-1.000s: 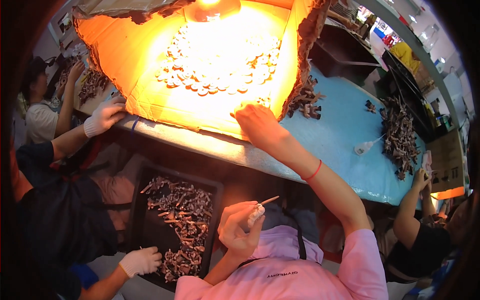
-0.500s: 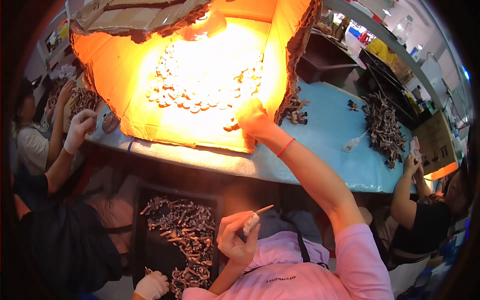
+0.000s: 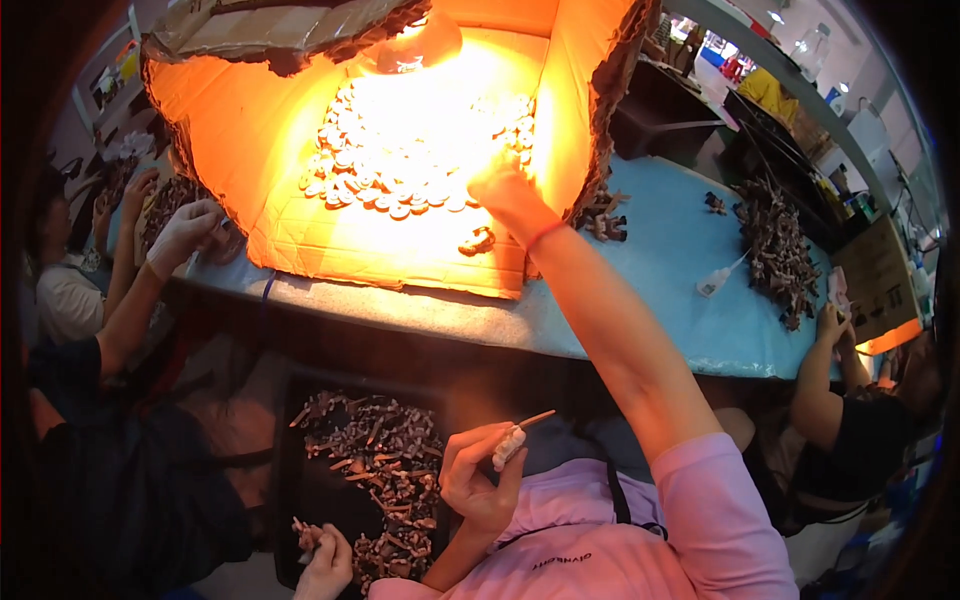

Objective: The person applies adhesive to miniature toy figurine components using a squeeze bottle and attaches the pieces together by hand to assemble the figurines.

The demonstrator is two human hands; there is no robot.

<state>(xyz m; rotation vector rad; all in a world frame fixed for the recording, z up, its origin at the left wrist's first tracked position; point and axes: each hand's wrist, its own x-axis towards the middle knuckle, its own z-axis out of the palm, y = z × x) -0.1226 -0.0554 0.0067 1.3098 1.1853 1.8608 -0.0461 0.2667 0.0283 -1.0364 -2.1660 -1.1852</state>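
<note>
Right hand (image 3: 500,185) has moved deeper into the lit box (image 3: 290,245), now at the pile (image 3: 375,188). Figure (image 3: 477,241) now lies apart from it on the box floor, so likely let go. Glare, can't tell right grip. Left hand (image 3: 480,478) still pinches white piece (image 3: 508,448) with stick (image 3: 538,418), fingertips nearly closed.

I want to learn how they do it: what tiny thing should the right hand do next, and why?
Maybe the right hand should pinch up one small round piece: it reaches beside the pile of them under the glowing lamp, while the left hand holds a white piece and a thin stick. Glare hides its fingertips.
</note>
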